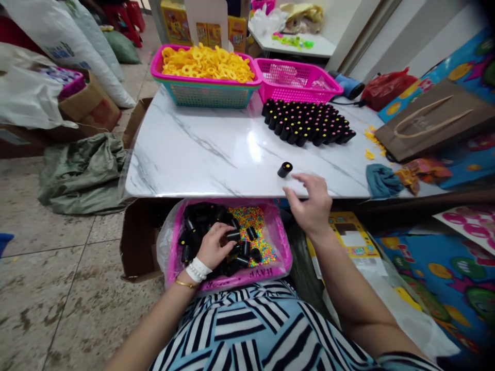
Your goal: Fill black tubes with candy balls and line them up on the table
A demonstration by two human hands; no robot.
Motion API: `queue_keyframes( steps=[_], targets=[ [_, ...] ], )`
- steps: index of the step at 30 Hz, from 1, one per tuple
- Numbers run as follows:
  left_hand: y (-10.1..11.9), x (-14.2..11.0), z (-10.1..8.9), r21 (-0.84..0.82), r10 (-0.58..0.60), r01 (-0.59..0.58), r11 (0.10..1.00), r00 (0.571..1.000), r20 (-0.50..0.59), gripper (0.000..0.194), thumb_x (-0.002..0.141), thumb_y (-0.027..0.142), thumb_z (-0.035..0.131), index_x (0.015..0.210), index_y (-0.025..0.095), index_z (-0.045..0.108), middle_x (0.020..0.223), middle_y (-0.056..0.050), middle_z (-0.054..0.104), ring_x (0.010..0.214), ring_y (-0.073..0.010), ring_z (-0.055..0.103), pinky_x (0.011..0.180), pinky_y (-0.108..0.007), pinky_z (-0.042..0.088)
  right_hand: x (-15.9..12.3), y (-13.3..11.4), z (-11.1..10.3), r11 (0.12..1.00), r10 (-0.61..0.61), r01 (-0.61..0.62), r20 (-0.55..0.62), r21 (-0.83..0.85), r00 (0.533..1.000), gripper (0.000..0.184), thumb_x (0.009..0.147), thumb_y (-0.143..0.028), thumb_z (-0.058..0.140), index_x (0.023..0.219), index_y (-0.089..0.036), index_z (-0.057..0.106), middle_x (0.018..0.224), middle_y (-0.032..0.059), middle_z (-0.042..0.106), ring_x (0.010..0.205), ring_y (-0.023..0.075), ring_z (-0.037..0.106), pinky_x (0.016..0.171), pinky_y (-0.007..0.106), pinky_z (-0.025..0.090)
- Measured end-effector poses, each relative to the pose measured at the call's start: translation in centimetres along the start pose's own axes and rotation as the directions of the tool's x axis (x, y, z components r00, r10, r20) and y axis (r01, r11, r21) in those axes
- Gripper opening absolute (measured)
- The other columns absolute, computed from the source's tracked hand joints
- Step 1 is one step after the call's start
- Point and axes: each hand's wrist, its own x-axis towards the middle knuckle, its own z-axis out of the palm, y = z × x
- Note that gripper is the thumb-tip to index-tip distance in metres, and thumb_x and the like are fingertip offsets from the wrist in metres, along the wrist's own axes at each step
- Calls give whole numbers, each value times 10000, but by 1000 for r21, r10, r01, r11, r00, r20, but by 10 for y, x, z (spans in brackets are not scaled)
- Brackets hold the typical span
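My left hand reaches into a pink basket on my lap, its thumb and fingers closed around a small black cylinder. Around it in the basket lie many loose black cylinders and a layer of tiny coloured beads. Above the table's front edge is my right hand, thumb and fingers apart with nothing between them. Just beyond its fingertips a single black cylinder with a yellow dot on its end stands slightly tilted on the white marbled table.
A block of black cylinders with yellow and pink dots stands at the back. Behind are a basket of yellow plastic pieces and another pink basket. At right are a brown paper bag and a blue cloth.
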Motion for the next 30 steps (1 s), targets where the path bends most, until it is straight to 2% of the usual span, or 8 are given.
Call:
queue_keyframes(
  steps=[2,5,9,14,18,22,27,30],
  targets=[
    [6,1,5,-31,-14,15,999,999,33,359,781,255,678,1119,196,573,999,-52,600,828,-160,607,777,-303,517,-32,-24,4,988,-87,56,222,141,971,259,848,-205,604,1105,-207,634,1092,90,661,1071,227,582,968,398,456],
    [12,7,15,-109,-33,42,993,995,89,387,756,307,717,1061,196,505,914,-20,610,709,-143,613,675,-283,525,-67,-34,23,955,-153,-60,654,290,741,283,832,-174,608,1113,-188,643,1076,83,688,1001,213,634,886,362,502],
    [10,27,24,-117,59,-33,993,973,223,406,764,326,719,1047,195,458,919,-32,643,767,-173,658,694,-289,535,-76,-9,43,939,-46,-264,844,219,534,371,835,-231,636,1200,-178,597,1019,45,707,864,168,667,775,278,509],
    [4,63,38,132,222,-310,941,865,451,253,828,117,554,1077,163,549,1045,-90,671,986,-220,640,882,-335,495,-66,13,42,976,-80,216,918,-6,388,278,879,-135,538,1144,-104,615,1015,119,665,943,209,615,827,299,468],
    [-3,69,58,189,227,-377,907,814,534,307,736,33,558,1009,152,627,978,-99,673,962,-250,625,909,-365,469,-72,14,41,941,-81,334,924,-52,373,226,919,-143,455,956,-90,671,986,168,627,983,282,546,825,372,442],
    [-10,55,58,238,210,-378,895,826,522,237,753,84,559,969,138,640,959,-134,628,966,-280,586,909,-419,458,-84,11,49,907,-119,419,928,-42,352,247,933,-168,437,928,-88,671,954,172,612,990,289,505,841,394,418],
    [-16,43,39,223,200,-324,919,873,445,393,696,1,473,1038,148,596,1004,-122,615,997,-259,566,919,-394,461,-90,8,57,916,-206,393,933,79,294,194,903,-126,486,967,-114,668,958,129,636,939,227,542,819,334,438],
    [-17,40,32,169,195,-278,945,900,389,389,690,15,474,1035,170,566,970,-82,641,955,-223,595,871,-336,478,-85,15,48,957,-284,169,891,237,354,228,822,-95,587,1033,-142,660,974,79,657,928,186,585,832,296,459]
  ],
)
